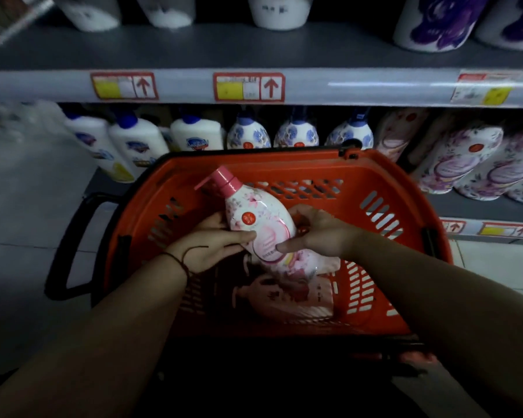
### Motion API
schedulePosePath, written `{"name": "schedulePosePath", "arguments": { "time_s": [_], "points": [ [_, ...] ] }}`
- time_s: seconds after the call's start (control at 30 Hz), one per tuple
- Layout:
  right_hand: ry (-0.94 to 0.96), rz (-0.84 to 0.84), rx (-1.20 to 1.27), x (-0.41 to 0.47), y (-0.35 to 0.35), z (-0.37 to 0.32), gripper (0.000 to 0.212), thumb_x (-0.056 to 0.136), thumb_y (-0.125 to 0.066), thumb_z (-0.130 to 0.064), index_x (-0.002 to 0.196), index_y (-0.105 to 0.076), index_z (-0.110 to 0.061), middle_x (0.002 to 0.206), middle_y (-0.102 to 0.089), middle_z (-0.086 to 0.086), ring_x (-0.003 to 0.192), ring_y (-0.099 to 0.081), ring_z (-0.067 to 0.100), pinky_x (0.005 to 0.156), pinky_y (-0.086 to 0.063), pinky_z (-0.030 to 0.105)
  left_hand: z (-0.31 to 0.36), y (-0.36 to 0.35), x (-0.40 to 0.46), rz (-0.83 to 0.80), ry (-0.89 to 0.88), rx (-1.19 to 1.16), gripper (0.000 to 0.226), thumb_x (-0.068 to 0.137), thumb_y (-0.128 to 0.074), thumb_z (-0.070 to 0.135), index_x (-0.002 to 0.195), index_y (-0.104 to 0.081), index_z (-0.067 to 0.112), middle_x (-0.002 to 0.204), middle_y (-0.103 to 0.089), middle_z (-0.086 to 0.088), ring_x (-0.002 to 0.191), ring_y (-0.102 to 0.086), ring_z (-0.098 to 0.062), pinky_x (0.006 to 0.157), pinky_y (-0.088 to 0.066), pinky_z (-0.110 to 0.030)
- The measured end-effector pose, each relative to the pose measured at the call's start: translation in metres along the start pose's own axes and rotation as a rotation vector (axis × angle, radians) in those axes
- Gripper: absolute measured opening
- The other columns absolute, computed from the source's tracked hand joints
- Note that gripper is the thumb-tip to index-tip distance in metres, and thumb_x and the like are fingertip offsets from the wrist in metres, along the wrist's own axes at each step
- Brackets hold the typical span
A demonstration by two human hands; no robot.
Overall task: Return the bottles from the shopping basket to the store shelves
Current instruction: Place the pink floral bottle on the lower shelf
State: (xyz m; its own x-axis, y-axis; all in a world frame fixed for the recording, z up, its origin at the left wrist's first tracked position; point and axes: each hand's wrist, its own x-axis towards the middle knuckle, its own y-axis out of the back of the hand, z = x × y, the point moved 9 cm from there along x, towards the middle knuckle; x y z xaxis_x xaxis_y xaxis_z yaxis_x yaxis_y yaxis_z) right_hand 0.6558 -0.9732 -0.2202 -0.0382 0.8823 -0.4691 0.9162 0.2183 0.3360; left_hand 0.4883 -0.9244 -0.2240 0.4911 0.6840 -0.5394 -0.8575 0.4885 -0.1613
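pink bottle (258, 220): glossy plastic, rounded teardrop body, white with pink floral print, round red badge on front, pink pump cap (224, 178) with spout pointing left; held tilted above the basket, cap end toward the shelves
left hand (216, 241): curled round the bottle's left side, thumb across the front (dark cord band at the wrist)
right hand (316, 232): grips the bottle's right side, thumb pressed on the lower front
basket (384, 188): orange hard plastic, slotted walls, black handle (73, 245) hanging out on the left; sits on the floor in front of the shelves
second bottle (293, 292): pink-white, lying flat on the basket bottom, partly under the held one, dim
lower shelf (471, 206): grey; white bottles with blue caps, blue-flowered round bottles, purple-flowered bottles on the right
upper shelf edge (344, 86): smooth grey rail with red-and-yellow price tags
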Motion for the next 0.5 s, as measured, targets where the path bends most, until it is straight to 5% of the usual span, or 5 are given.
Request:
{"name": "schedulePosePath", "arguments": {
  "time_s": [0.33,0.5],
  "points": [
    [0.091,0.177,0.186,-0.116,0.090,-0.065,0.030,0.073,-0.082,-0.022,0.098,-0.067,-0.029,0.102,-0.072,-0.004,0.094,-0.069,0.014,0.077,-0.055,0.027,0.096,-0.097,-0.046,-0.084,-0.141,0.060,0.061,0.078,-0.068,-0.005,0.126,-0.047,0.027,0.124,-0.060,-0.008,0.108,-0.060,-0.014,0.087,-0.049,-0.028],
    [0.018,0.276,0.241,-0.198,0.149,-0.039,0.019,0.081,-0.074,-0.018,0.099,-0.068,-0.018,0.096,-0.074,0.003,0.080,-0.072,0.014,0.058,-0.053,0.018,0.103,-0.195,-0.053,-0.199,-0.132,0.114,0.055,0.081,-0.067,-0.002,0.128,-0.048,0.019,0.110,-0.065,-0.005,0.096,-0.063,-0.013,0.080,-0.052,-0.026]
  ]
}}
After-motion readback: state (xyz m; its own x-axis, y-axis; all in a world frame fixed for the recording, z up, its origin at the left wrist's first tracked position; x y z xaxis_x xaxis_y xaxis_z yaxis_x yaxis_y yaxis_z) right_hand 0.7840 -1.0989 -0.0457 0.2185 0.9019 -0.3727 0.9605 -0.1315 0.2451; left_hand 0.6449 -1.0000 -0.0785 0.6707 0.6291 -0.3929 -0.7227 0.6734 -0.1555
